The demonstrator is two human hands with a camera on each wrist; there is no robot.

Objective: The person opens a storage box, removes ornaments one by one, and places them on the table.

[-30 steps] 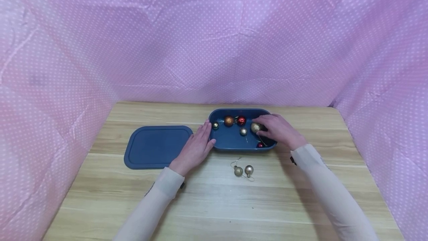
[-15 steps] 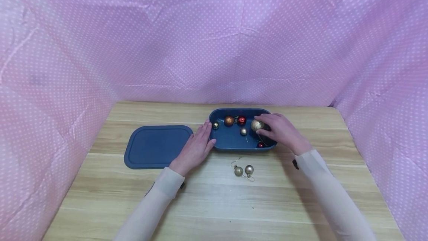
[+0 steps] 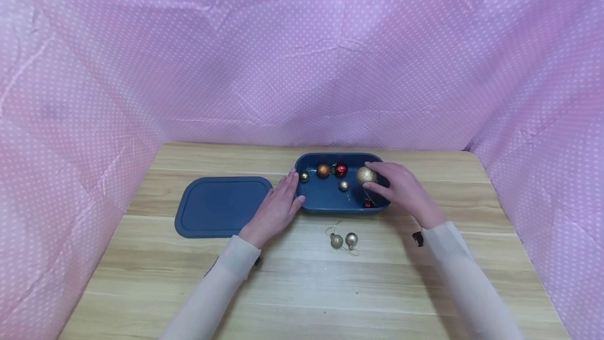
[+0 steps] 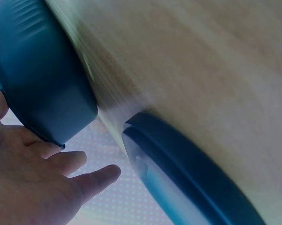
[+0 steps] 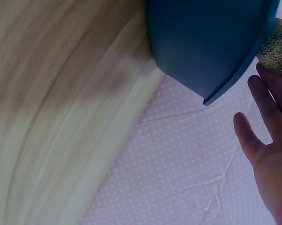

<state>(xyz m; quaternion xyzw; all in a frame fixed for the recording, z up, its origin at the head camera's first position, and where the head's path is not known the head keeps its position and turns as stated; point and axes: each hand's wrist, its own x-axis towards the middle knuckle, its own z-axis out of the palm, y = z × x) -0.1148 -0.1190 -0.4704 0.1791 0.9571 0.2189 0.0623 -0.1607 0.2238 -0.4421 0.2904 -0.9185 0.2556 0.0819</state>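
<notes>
I am watching the right hand (image 3: 403,189) pinching a large gold glitter bauble (image 3: 365,175) between thumb and fingertips, lifting it just above the right end of the blue container (image 3: 330,199); in the right wrist view the same bauble (image 5: 277,47) is showing at the fingertips beside the container's outer wall (image 5: 201,42). The left hand (image 3: 273,209) is lying flat with fingers straight and relaxed, pressing against the container's left end and steadying it. Judging by how things lie, I am reading this as an unpacking in progress: two small gold baubles (image 3: 344,240) are already sitting on the wooden table (image 3: 302,287) just in front of the container, and the lid (image 3: 219,206) is lying off to the left. Left inside are an orange bauble (image 3: 323,170), a red bauble (image 3: 341,170), a small gold one (image 3: 304,176), a small silver one (image 3: 344,185) and a small red one (image 3: 367,204) under the right hand. Compared with a second ago, the glitter bauble is sitting higher and a little further right, the right wrist is drawing back toward me, and the left hand is staying put.
</notes>
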